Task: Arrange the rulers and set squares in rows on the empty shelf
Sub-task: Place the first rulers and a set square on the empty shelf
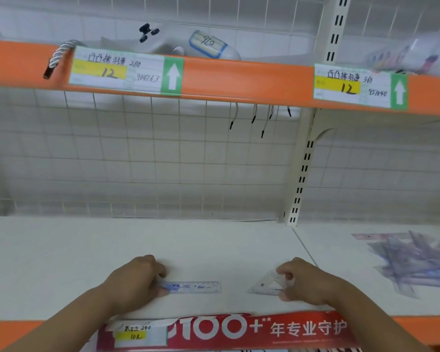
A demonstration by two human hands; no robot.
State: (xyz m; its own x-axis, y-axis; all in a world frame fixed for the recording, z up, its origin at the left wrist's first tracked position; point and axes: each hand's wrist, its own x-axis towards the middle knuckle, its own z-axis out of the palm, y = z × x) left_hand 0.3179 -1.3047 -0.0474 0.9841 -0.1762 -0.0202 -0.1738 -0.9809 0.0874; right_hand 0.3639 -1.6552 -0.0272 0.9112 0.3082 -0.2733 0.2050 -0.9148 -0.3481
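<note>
Two at shelf (137,245) front | left hand (135,278) grips ruler (196,287) | right hand (302,280) pinches set square (267,285)

The shelf (137,240) is white with an orange edge. The ruler (193,287) is clear with blue print. The banner (239,329) is red with white lettering.

This is a shop. The display shelves (163,245) have orange front edges (239,80) that carry price labels (126,72) (yellow fields with handwritten numbers, green arrows). Behind them stands a wire grid (163,153) with hooks (254,115), and a red advertising banner (226,331) hangs below.
</note>
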